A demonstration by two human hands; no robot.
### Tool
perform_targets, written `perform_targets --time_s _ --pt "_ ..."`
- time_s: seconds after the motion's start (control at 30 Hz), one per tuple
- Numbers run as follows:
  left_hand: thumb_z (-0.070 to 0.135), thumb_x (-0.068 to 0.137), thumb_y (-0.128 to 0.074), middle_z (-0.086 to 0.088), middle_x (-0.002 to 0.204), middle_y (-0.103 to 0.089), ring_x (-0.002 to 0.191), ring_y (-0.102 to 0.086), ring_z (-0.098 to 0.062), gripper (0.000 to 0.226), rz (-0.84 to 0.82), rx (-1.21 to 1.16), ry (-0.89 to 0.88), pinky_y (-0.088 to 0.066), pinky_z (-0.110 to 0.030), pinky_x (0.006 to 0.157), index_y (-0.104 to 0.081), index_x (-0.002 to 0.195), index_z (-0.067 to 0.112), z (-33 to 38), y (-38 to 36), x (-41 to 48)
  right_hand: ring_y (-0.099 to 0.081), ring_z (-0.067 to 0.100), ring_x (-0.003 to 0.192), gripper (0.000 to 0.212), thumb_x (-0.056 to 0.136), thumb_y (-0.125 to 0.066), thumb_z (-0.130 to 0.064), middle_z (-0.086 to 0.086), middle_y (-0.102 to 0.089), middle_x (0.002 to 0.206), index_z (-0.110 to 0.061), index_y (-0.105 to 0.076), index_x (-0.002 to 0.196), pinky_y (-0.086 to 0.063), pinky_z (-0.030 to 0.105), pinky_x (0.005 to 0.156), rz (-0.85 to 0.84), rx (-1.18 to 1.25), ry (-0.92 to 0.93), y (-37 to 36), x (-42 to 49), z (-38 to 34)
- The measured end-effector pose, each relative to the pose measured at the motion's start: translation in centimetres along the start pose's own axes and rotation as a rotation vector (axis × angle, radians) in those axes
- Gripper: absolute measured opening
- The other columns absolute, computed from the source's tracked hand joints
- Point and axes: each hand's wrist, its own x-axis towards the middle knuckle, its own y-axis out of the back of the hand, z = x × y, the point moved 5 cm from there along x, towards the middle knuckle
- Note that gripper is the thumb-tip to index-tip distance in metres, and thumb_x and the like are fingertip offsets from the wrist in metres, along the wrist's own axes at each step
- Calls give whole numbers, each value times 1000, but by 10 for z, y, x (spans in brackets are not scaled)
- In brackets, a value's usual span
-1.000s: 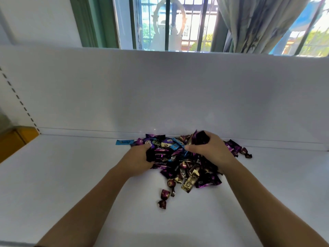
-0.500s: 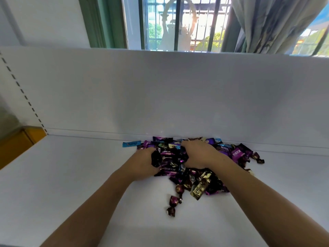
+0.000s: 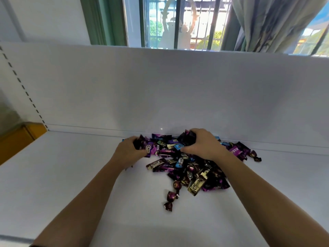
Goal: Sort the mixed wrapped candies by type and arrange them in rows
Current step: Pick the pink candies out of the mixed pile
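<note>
White counter (image 3: 71,175) is laid with a candy pile (image 3: 192,168); left-edge candies (image 3: 142,146) are gripped by the left hand (image 3: 129,151), a top bunch (image 3: 187,139) by the right hand (image 3: 204,146).

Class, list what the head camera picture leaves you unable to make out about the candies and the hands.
Head view: what lies under the right hand, which grips dark candies and covers more.
Head view: left hand fingertips, buried in the candy pile.
Most wrapper print: too small, blurred.
Both elbows: cut off by the bottom edge.
</note>
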Motion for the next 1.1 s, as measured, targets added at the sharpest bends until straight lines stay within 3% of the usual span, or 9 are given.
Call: perform_targets --time_s 0.13,0.27,0.47,0.63,0.77,0.9,0.97,1.1 --pt "25 71 -76 0 75 -60 71 -58 -19 28 63 74 80 -41 -26 56 -56 87 15 -12 3 9 -59 21 84 32 75 -74 -30 1 -62 90 -18 -54 97 -44 29 65 -16 -187 103 -25 15 -24" --pt "22 71 -74 4 72 -54 70 -53 -16 27 26 74 78 -35 -25 53 -49 81 18 -3 -4 20 -59 28 98 41 76 -68 -30 7 -64 106 -17 -55 113 -47 30 73 -118 -370 207 -60 34 -40" --pt "21 74 -73 2 81 -54 80 -54 -19 30 46 68 135 -36 -27 60 -50 92 13 -6 -9 28 -57 32 105 47 80 -65 -28 11 -58 116 -13 -48 121 -51 41 86 -115 -502 132 -74 46 -30" --pt "18 70 -77 -1 82 -54 81 -54 -20 35 6 123 115 -35 -27 58 -49 89 11 -5 -11 30 -59 28 96 40 82 -63 -19 7 -60 100 -13 -46 118 -41 34 68 -92 -625 170 -78 43 -30" --pt "10 71 -76 4 77 -48 77 -52 -17 34 -21 130 102 -31 -21 51 -50 93 9 -1 -17 22 -58 28 92 40 81 -63 -19 7 -61 98 -14 -45 116 -41 34 66 -84 -628 168 -76 41 -25" --pt "13 72 -73 4 79 -51 81 -55 -19 36 34 132 84 -37 -25 57 -49 98 12 -1 -15 6 -60 29 96 44 76 -65 -20 7 -64 102 -15 -50 117 -49 34 72 -14 -465 197 -66 37 -16" --pt "13 72 -73 2 86 -54 83 -53 -18 39 63 97 100 -40 -26 67 -51 105 13 -4 -14 -2 -61 26 95 42 76 -69 -21 6 -66 102 -16 -54 115 -49 31 76 13 -214 154 -55 33 -8" --pt "10 70 -71 -3 90 -59 86 -56 -21 40 59 78 114 -46 -29 73 -55 106 11 -8 -11 -13 -61 17 83 29 76 -75 -19 1 -64 93 -18 -57 99 -45 25 69 88 219 24 -27 27 2"
